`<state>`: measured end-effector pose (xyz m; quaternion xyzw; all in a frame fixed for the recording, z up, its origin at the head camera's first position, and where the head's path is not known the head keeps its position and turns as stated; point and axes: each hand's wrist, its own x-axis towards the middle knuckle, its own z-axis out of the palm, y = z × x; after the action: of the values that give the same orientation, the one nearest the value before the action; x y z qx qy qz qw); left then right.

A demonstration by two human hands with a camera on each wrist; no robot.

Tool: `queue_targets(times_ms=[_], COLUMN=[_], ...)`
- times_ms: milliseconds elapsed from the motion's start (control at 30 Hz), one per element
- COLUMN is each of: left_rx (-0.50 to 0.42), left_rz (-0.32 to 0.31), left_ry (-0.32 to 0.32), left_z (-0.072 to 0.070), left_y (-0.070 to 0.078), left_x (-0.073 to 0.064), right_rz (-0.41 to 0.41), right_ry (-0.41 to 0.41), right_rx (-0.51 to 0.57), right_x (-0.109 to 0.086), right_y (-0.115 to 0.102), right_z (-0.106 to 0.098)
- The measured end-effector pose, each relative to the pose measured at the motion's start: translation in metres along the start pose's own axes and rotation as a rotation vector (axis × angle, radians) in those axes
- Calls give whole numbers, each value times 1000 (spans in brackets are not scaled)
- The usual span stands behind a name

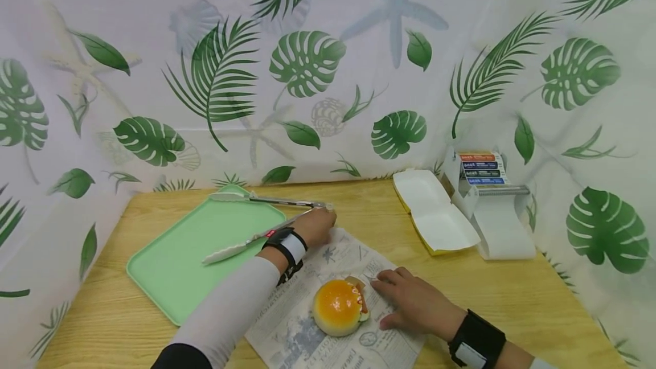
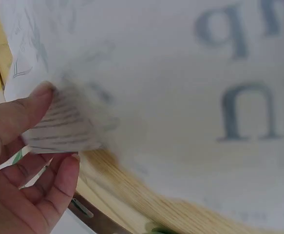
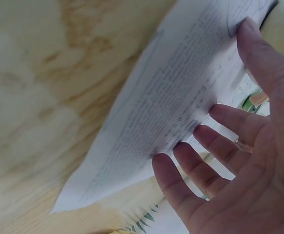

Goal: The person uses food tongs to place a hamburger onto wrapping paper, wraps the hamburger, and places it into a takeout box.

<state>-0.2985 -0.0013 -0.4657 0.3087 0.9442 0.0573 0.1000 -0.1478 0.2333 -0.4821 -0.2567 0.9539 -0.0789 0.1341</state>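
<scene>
A round glossy bun with sausage and lettuce at its right side, like a small burger (image 1: 336,307), sits on a sheet of newsprint-patterned paper (image 1: 302,340). At the paper's far corner my left hand (image 1: 316,226) reaches across. In the left wrist view, its thumb and fingers pinch the edge of the printed paper (image 2: 59,122), which is lifted. To the right of the bun, my right hand (image 1: 412,303) has its fingers spread, and the right wrist view shows the fingertips touching the paper (image 3: 146,107).
Metal tongs (image 1: 277,200) with pale tips lie spread over a green tray (image 1: 169,266) at left. An opened yellow box with white lining (image 1: 435,212) lies at back right. Beside it stands a dispenser (image 1: 484,178) with a white sheet hanging down. A patterned cloth rises behind the wooden table (image 1: 512,300).
</scene>
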Motion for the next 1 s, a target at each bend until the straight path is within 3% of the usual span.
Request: queue_targets(times_ms=[133, 333, 467, 600, 733, 1000], left_rx=[-127, -313, -411, -463, -441, -124], left_rz=[-8, 29, 74, 118, 172, 378], left_ry=[22, 122, 168, 165, 152, 242], left_z=[-3, -25, -36, -36, -31, -4], left_y=[-5, -8, -3, 7, 17, 21], left_x=[-5, -22, -37, -52, -68, -94], right_rz=[1, 2, -4, -17, -76, -147], right_ry=[10, 15, 35, 53, 95, 168], right_rx=[7, 14, 12, 24, -4, -42], right_x=[5, 14, 22, 25, 25, 27], right_y=[0, 6, 13, 17, 20, 24], right_z=[0, -2, -2, -3, -4, -4])
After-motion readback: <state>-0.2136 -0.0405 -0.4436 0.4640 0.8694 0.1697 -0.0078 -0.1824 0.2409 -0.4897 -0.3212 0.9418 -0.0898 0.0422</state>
